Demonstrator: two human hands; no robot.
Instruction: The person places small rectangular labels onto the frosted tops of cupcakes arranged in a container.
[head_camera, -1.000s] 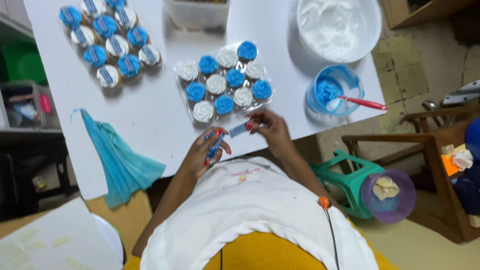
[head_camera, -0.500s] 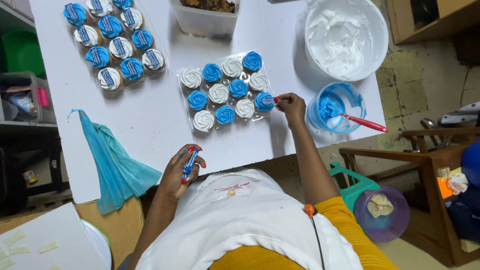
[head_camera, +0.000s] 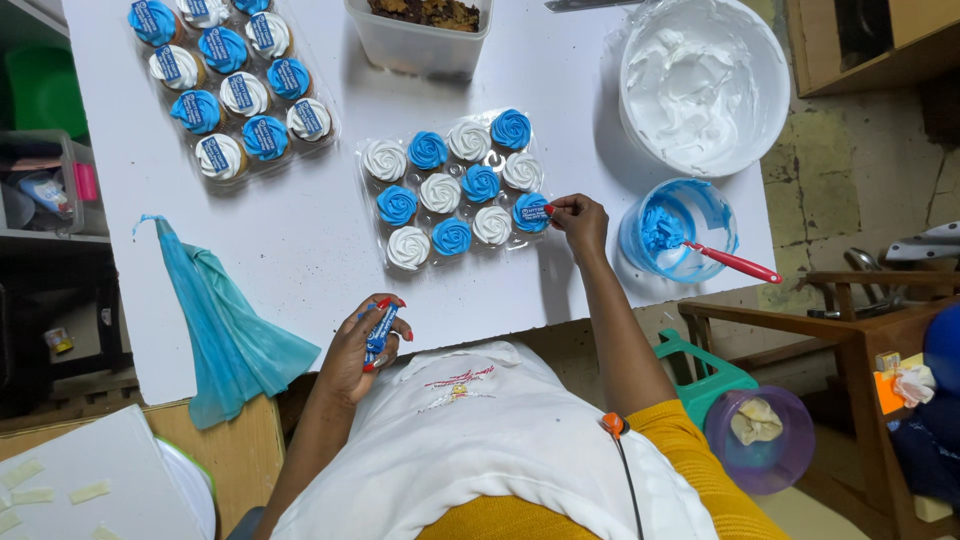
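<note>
brown-filled tub: top cut off | far cupcake tray: partly cropped

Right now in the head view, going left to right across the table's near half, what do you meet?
Blue piping bag → left hand holding small blue toppers → clear tray of blue and white cupcakes → right hand at the tray's corner cupcake → small bowl of blue icing with red-handled spatula.

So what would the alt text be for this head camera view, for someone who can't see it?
Seen from above, a person's right hand sets a small blue topper on a blue-frosted cupcake in a clear tray of blue and white cupcakes on a white table. The left hand holds more toppers near the table's edge. A blue piping bag lies to the left, a bowl of blue icing to the right.
</note>
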